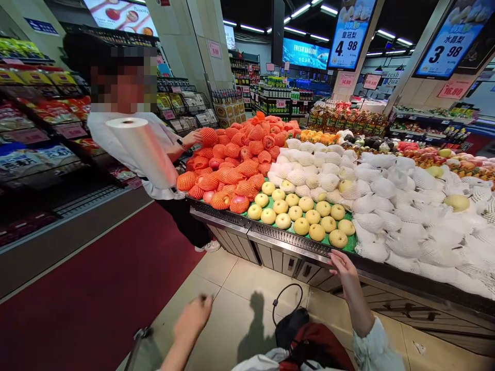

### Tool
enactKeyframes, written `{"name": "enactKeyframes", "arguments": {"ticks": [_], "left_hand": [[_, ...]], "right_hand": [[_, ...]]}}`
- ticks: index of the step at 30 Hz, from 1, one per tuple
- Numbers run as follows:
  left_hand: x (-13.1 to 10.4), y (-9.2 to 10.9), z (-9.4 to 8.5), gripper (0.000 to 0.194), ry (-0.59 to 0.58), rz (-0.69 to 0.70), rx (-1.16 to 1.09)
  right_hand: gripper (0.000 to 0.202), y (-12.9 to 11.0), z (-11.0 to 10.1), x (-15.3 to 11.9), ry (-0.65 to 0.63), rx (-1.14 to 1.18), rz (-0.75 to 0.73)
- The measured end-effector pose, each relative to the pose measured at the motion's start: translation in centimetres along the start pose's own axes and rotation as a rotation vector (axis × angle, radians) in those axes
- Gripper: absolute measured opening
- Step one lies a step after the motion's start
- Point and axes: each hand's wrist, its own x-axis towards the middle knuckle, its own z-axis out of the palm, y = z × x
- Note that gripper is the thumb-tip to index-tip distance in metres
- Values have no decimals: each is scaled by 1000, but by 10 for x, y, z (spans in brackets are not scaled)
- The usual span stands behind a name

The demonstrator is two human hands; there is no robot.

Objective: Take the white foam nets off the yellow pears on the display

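My left hand [194,315] hangs over the floor tiles at the lower middle, its fingers curled around a small dark thing too blurred to name. My right hand [342,265] is beside the front edge of the fruit stand [309,251], fingers stretched out and holding nothing. Just beyond it, bare yellow pears [301,225] lie in rows on a green mat. White foam-wrapped pears [398,219] are heaped to the right. Fruit in red foam nets [232,172] is piled at the left end of the stand.
A person [116,139] in a white top stands at the stand's left end, one hand on the netted fruit. A roll of plastic bags [145,149] rises in front of them. Packaged-goods shelves [42,118] line the left. A dark red bag [323,342] hangs at my front.
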Motion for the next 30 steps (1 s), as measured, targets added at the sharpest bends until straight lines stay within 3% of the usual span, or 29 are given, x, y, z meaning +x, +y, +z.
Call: {"name": "enactKeyframes", "arguments": {"ticks": [2, 4, 8, 11, 15, 19, 23, 26, 30], "left_hand": [[36, 61, 8, 37, -5, 100, -50], [70, 134, 14, 36, 47, 332, -131], [126, 263, 14, 35, 176, 668, -255], [160, 330, 8, 38, 249, 807, -272], [210, 397, -1, 60, 343, 932, -204], [259, 458, -9, 86, 334, 1031, -40], [294, 498, -22, 92, 238, 1107, 140], [307, 503, -34, 82, 199, 1164, 180], [296, 476, -42, 75, 261, 1203, 115]], "right_hand": [[67, -12, 4, 27, 3, 21, -3], [67, -24, 4, 52, 0, 31, 15], [71, -48, -14, 100, 3, 17, 22], [72, -62, -36, 129, 52, -2, 11], [71, -67, -61, 154, 141, -8, 35], [71, -64, -65, 162, 211, 15, 92], [71, -69, -43, 165, 228, 30, 68], [70, -80, -16, 172, 195, 10, 28], [69, -99, 29, 189, 92, -22, -47]]}}
